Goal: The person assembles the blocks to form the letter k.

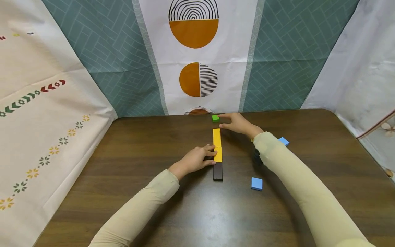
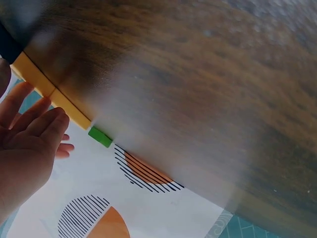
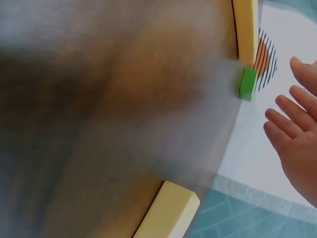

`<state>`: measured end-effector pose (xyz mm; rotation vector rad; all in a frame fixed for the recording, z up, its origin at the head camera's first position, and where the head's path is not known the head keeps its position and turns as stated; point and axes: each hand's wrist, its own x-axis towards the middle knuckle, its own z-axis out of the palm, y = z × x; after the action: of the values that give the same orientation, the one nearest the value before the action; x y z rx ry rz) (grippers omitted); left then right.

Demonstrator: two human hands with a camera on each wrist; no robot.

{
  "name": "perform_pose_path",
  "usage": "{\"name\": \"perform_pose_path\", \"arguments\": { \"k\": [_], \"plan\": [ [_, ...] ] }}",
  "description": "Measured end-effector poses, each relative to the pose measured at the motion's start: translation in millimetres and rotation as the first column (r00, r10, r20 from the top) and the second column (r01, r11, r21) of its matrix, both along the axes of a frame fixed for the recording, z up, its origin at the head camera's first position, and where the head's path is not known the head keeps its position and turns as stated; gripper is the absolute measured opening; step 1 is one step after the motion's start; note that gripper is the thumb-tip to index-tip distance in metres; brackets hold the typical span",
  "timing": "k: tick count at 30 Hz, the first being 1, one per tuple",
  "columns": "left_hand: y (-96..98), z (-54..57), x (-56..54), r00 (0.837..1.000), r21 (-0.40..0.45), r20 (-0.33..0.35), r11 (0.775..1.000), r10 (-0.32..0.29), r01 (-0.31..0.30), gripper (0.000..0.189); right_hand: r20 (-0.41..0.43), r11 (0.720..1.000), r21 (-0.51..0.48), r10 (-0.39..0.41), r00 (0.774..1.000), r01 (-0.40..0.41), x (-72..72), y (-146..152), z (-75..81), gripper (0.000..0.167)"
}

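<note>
Two yellow blocks and a black block (image 1: 217,173) lie end to end in a straight row on the table. My left hand (image 1: 197,159) rests at the row's left side, fingertips on the near yellow block (image 1: 219,156) and thumb by the black one. The far yellow block (image 1: 217,137) continues the row toward the back. Beyond it, a small gap away, sits a green block (image 1: 215,118) close to the table's back edge. My right hand (image 1: 237,123) hovers beside the green block, index fingertip right at its corner, thumb and fingers spread apart.
A light blue square block (image 1: 256,184) lies right of the row. Another blue block (image 1: 283,141) shows past the right sleeve (image 1: 296,181), which partly hides it. A pale yellow block (image 3: 168,210) appears low in the right wrist view. Patterned cloth (image 1: 123,68) hangs behind the table.
</note>
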<state>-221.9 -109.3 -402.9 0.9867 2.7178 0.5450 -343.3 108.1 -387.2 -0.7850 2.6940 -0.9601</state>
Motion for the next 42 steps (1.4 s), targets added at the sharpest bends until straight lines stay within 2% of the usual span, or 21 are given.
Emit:
{"name": "perform_pose_path", "arguments": {
  "k": [8, 16, 28, 42],
  "plan": [
    [0.4, -1.7, 0.3, 1.000, 0.003, -0.012, 1.000, -0.007, 0.007, 0.048, 0.056, 0.996, -0.036, -0.079, 0.995, 0.081, -22.1, -1, -2.2, 0.053],
    [-0.9, -0.1, 2.6, 1.000, 0.024, -0.006, 1.000, -0.001, 0.001, 0.048, 0.104, 0.989, -0.056, -0.129, 0.986, 0.135, -33.4, -2, -11.1, 0.054],
    [0.2, 0.4, 2.6, 1.000, 0.012, 0.024, 1.000, 0.017, -0.017, 0.049, 0.114, 0.984, -0.055, -0.160, 0.980, 0.167, -41.1, -9, -24.0, 0.055],
    [-1.0, -0.5, 0.9, 1.000, 0.017, 0.017, 1.000, 0.017, -0.017, 0.048, 0.083, 0.988, -0.055, -0.139, 0.987, 0.143, -44.0, -23, -27.3, 0.051]
  ]
}}
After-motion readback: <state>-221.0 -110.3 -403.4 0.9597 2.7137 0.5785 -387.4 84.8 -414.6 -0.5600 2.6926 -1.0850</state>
